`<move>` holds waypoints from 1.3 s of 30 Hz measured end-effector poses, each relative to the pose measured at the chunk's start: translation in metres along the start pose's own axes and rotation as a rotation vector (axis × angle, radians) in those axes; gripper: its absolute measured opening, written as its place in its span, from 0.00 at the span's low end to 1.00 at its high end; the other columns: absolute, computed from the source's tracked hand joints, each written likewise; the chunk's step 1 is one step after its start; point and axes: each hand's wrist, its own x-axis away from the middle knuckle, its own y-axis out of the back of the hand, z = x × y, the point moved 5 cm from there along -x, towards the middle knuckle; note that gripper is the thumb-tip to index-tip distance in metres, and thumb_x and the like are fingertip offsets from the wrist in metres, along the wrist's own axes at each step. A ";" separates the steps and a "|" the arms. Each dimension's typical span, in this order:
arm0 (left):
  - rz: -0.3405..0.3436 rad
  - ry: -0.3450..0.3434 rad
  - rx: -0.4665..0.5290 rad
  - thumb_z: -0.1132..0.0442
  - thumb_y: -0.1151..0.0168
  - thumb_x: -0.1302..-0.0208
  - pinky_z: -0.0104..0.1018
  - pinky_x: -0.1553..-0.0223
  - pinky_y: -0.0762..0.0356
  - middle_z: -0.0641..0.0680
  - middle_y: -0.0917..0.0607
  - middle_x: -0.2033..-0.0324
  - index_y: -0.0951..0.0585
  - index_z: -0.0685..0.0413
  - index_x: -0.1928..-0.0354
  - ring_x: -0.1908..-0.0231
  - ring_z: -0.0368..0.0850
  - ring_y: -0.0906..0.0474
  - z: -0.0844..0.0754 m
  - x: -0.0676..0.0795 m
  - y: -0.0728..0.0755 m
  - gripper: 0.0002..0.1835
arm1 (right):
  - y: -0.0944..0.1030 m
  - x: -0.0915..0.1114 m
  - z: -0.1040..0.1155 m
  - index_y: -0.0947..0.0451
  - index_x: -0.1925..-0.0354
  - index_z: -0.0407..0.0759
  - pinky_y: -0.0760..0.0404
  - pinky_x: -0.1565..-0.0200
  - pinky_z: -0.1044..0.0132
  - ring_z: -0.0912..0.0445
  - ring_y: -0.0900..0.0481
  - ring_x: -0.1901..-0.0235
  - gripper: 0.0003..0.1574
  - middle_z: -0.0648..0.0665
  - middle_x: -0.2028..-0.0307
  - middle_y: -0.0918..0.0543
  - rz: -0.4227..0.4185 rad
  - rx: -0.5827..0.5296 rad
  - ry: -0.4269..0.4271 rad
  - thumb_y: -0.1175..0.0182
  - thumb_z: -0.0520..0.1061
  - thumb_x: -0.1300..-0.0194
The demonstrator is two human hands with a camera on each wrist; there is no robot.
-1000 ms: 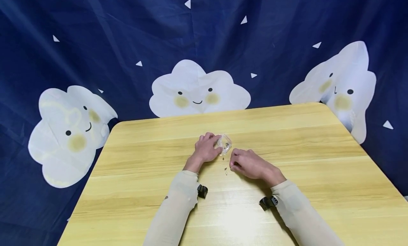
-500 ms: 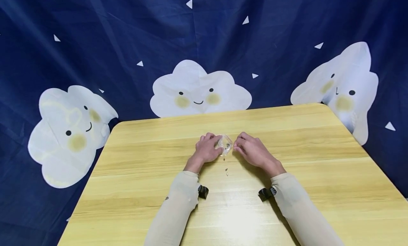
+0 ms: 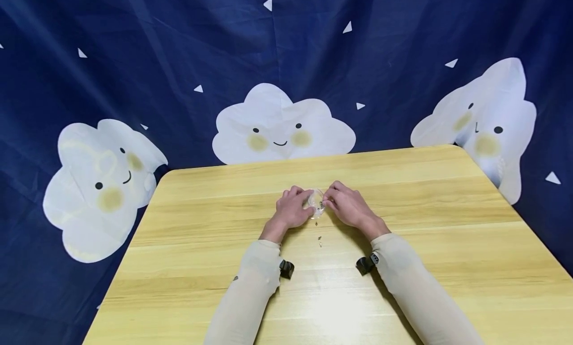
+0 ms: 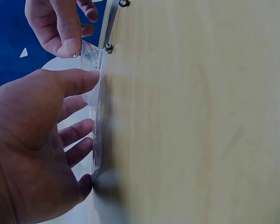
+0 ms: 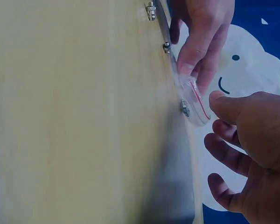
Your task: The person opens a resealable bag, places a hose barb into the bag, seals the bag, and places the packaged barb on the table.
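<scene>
My left hand (image 3: 293,208) holds a small clear zip bag (image 5: 194,100) with a red seal line on the table, thumb and fingers at its edge. Several small metal pieces (image 3: 321,204) lie inside it. My right hand (image 3: 351,206) is at the bag's right side, fingertips right at its mouth. In the left wrist view a tiny shiny metal piece (image 4: 76,54) shows at the right fingertips; its shape is mostly hidden by them. Loose small bolts with nuts stand on the table near the bag, one close by (image 5: 166,47) and another farther off (image 5: 151,10).
The light wooden table (image 3: 201,201) reaches out on all sides of the hands. Behind its far edge hangs a dark blue curtain (image 3: 313,46) with white smiling clouds (image 3: 277,116). Black wrist cameras (image 3: 287,269) sit on both sleeves.
My right hand has moved away from the loose bolts, up and forward, then left to the bag's mouth. The left hand stays at the bag.
</scene>
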 end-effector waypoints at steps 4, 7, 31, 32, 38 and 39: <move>0.001 -0.006 -0.008 0.47 0.44 0.34 0.47 0.45 0.37 0.50 0.31 0.38 0.35 0.36 0.29 0.44 0.48 0.37 -0.002 0.000 0.000 0.31 | -0.002 -0.001 -0.001 0.18 0.60 0.46 0.23 0.54 0.50 0.52 0.22 0.57 0.08 0.46 0.54 0.23 0.011 -0.003 -0.010 0.43 0.46 0.30; -0.002 -0.006 -0.013 0.46 0.44 0.34 0.46 0.46 0.37 0.50 0.32 0.38 0.35 0.36 0.29 0.44 0.48 0.37 -0.002 0.000 0.000 0.31 | -0.002 0.000 -0.002 0.18 0.59 0.46 0.23 0.53 0.50 0.51 0.22 0.57 0.09 0.46 0.54 0.23 0.008 -0.014 -0.014 0.44 0.46 0.30; -0.001 -0.005 0.008 0.46 0.43 0.35 0.47 0.43 0.38 0.50 0.32 0.37 0.36 0.37 0.29 0.44 0.48 0.37 0.000 -0.001 0.001 0.32 | -0.001 0.025 0.012 0.18 0.63 0.52 0.25 0.56 0.61 0.59 0.25 0.64 0.04 0.55 0.64 0.21 0.175 -0.215 0.029 0.39 0.43 0.35; 0.000 -0.005 0.008 0.46 0.43 0.35 0.47 0.43 0.38 0.50 0.32 0.37 0.36 0.37 0.29 0.44 0.48 0.37 -0.001 -0.001 0.001 0.32 | -0.002 0.025 0.012 0.18 0.63 0.52 0.24 0.55 0.60 0.59 0.24 0.63 0.05 0.55 0.64 0.21 0.181 -0.214 0.032 0.39 0.43 0.34; -0.005 -0.003 0.006 0.46 0.43 0.34 0.48 0.43 0.38 0.51 0.32 0.37 0.35 0.37 0.29 0.44 0.48 0.37 -0.001 0.000 0.001 0.32 | -0.009 0.026 0.017 0.16 0.55 0.51 0.23 0.48 0.55 0.57 0.21 0.55 0.11 0.52 0.58 0.17 0.232 -0.212 0.082 0.39 0.42 0.35; -0.006 -0.003 0.007 0.46 0.43 0.34 0.48 0.43 0.38 0.51 0.32 0.37 0.35 0.37 0.29 0.44 0.48 0.37 0.000 0.000 0.000 0.32 | -0.010 0.027 0.018 0.16 0.53 0.51 0.23 0.48 0.55 0.56 0.21 0.55 0.13 0.51 0.57 0.17 0.244 -0.210 0.088 0.40 0.42 0.35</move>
